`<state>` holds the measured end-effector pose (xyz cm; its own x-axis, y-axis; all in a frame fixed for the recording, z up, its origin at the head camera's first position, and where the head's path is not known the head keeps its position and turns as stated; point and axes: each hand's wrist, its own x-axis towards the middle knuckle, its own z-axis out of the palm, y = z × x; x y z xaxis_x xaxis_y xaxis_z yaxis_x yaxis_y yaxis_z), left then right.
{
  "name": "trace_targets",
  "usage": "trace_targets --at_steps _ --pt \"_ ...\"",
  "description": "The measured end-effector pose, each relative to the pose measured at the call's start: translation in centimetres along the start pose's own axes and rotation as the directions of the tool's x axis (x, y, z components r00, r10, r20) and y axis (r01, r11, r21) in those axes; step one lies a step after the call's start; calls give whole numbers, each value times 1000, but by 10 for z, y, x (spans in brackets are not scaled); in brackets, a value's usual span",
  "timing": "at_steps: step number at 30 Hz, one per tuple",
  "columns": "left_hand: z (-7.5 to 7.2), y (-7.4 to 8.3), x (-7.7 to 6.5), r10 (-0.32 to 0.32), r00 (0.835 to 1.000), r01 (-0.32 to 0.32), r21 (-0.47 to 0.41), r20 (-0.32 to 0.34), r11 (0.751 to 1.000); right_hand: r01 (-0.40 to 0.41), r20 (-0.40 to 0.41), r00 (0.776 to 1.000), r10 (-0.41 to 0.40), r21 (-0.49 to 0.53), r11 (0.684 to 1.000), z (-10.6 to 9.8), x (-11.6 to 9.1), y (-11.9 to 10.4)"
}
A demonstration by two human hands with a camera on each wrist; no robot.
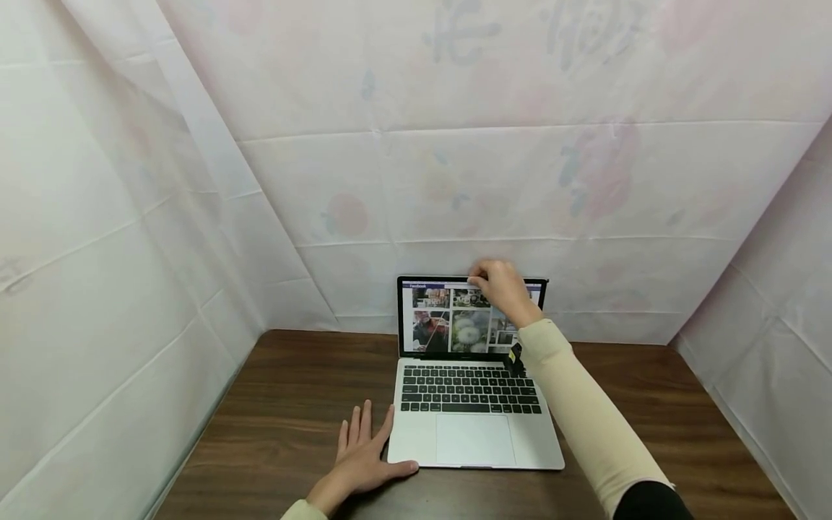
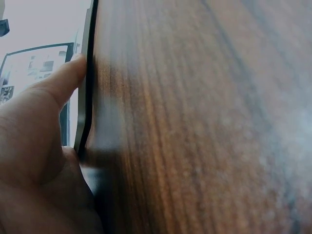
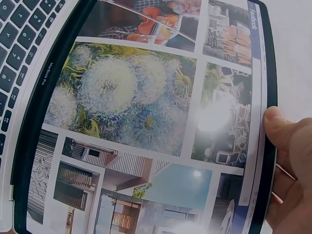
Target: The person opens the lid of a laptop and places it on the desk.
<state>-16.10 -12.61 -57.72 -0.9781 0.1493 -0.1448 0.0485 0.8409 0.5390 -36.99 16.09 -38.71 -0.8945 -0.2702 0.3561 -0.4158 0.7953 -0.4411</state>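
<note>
An opened silver laptop point(image 1: 416, 442) sits on the table, its lit screen point(image 1: 432, 332) showing a page of photos. At the top edge of that screen, my right hand point(image 1: 507, 289) pinches the black bezel; the right wrist view shows the thumb point(image 3: 275, 122) on the front and the other fingers behind. My left hand point(image 1: 360, 462) lies by the laptop's front left corner with fingers spread and straight. Its thumb touches the corner and its index finger meets the left side, as the left wrist view also shows along the laptop's edge point(image 2: 87, 97).
The dark wood table point(image 1: 279, 404) extends to both sides of the laptop. A pale printed cloth point(image 1: 390, 188) hangs close behind the screen, with more cloth on the left and right. A small black wrist camera point(image 1: 516, 360) overlaps the keyboard's right end in the head view.
</note>
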Motion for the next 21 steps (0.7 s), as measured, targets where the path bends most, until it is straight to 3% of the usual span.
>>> trace_targets --at_steps 9,21 --pt "0 2 7 14 1000 -14 0 4 1000 6 -57 998 -7 -22 1000 -1 -4 5" --pt "3 5 10 45 999 -44 -20 18 999 43 -35 999 -42 37 998 -6 -15 14"
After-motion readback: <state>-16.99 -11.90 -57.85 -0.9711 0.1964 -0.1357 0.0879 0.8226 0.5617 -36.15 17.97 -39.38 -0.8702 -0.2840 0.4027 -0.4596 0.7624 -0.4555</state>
